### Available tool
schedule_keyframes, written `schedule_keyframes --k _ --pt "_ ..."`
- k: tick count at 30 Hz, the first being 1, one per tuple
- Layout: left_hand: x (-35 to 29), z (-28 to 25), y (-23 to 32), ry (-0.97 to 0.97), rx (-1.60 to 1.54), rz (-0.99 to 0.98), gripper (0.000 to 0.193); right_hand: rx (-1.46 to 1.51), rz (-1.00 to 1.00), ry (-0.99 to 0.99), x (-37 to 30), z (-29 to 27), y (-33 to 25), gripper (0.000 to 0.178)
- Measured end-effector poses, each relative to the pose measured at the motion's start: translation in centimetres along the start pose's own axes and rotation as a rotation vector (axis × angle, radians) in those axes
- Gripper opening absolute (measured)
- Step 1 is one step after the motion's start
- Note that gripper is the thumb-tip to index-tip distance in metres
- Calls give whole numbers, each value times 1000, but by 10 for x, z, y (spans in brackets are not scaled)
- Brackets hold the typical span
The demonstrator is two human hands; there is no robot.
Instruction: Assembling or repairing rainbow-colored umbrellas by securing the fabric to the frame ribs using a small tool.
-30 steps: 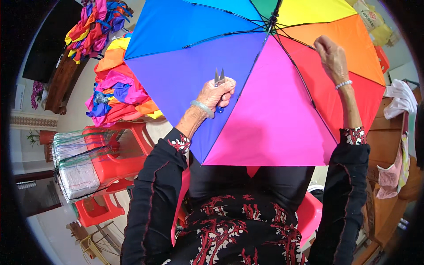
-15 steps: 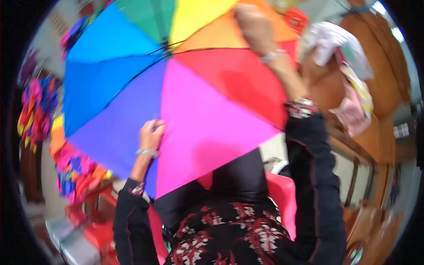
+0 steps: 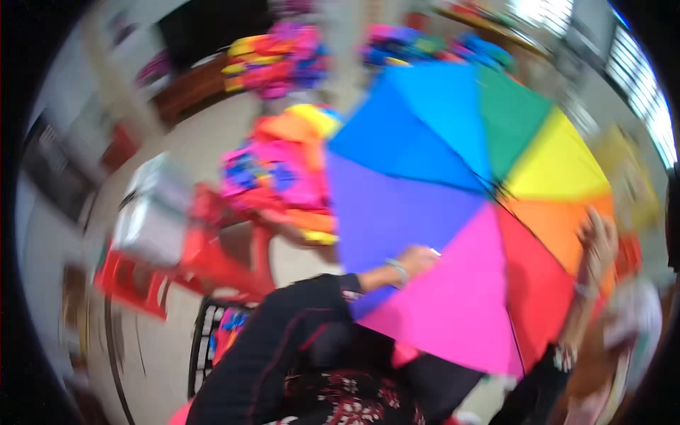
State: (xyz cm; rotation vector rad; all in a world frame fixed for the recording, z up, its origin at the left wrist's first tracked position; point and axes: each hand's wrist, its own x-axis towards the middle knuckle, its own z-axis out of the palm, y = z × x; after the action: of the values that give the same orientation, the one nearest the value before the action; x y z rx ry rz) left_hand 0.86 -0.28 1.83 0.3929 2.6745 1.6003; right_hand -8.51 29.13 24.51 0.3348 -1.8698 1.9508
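A rainbow umbrella canopy (image 3: 425,205), spread wide with its inner side and thin dark ribs facing me, fills the middle and right. My left hand (image 3: 416,262) is closed over the border of the purple and pink panels. A small bright spot shows at its fingertips, but what the fingers hold is too blurred to make out. At the orange panel on the right, my right hand (image 3: 599,244) has its fingers raised and apart, blurred, near the canopy's outer edge. Dark ribs meet at the umbrella's hub (image 3: 498,190).
Red plastic stools (image 3: 212,248) stand at the left, bearing a silvery box (image 3: 154,212). Heaps of colourful folded cloth (image 3: 283,166) lie beside the canopy, with another pile (image 3: 276,60) behind. A black crate (image 3: 205,340) is by my left leg. Pale cloth (image 3: 634,312) hangs at the right.
My view has swung left, so the umbrella now sits further right. My left hand remains closed over the purple-pink area; my right hand's fingers now show apart at the orange panel.
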Motion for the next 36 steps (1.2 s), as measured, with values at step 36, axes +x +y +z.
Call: schedule_keyframes --k 36 --pt "-110 -38 61 689 276 -29 19 -103 -481 -912 -49 142 240 24"
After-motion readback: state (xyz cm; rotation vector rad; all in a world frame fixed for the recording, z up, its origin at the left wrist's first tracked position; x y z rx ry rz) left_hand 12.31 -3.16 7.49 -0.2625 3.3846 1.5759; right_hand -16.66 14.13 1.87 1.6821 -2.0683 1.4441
